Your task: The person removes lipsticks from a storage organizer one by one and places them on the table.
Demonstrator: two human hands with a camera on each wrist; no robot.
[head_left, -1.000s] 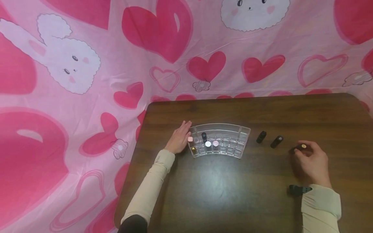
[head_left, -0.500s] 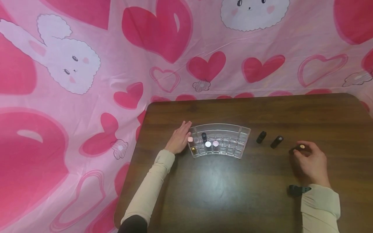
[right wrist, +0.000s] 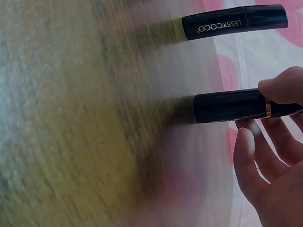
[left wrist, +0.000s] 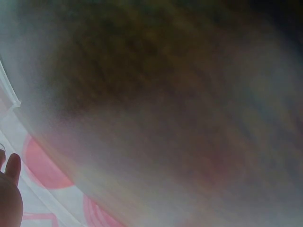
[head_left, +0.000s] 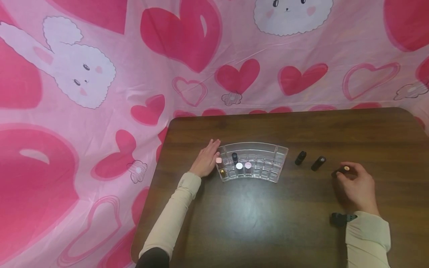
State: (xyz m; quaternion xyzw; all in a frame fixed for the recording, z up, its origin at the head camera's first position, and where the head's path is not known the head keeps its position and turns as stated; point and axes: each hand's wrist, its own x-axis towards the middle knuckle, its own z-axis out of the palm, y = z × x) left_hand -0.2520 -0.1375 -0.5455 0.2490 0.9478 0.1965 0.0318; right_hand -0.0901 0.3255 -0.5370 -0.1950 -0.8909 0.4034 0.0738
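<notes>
My right hand point(head_left: 360, 188) pinches a black lipstick tube point(right wrist: 227, 106) with a thin gold band between thumb and fingers, at the right of the table. The tube's end stands at the tabletop in the right wrist view. My left hand point(head_left: 205, 160) rests with straight fingers against the left side of a clear, curved lipstick organizer point(head_left: 258, 147). In its left slots stand a black tube point(head_left: 235, 158), a white-capped tube point(head_left: 239, 166), a pale pink-capped one point(head_left: 248, 165), a peach-capped one point(head_left: 219, 160) and a gold-topped one point(head_left: 223, 172). The left wrist view is mostly blurred.
Two more black lipstick tubes, a left one point(head_left: 300, 158) and a right one point(head_left: 318, 163), stand between the organizer and my right hand. A dark wooden table point(head_left: 234, 230) bears everything. Behind it hangs a pink cloth point(head_left: 268, 48) with hearts and bunnies.
My right hand has shifted slightly left with the lipstick tube in its grasp. The left hand and the organizer have stayed where they were.
</notes>
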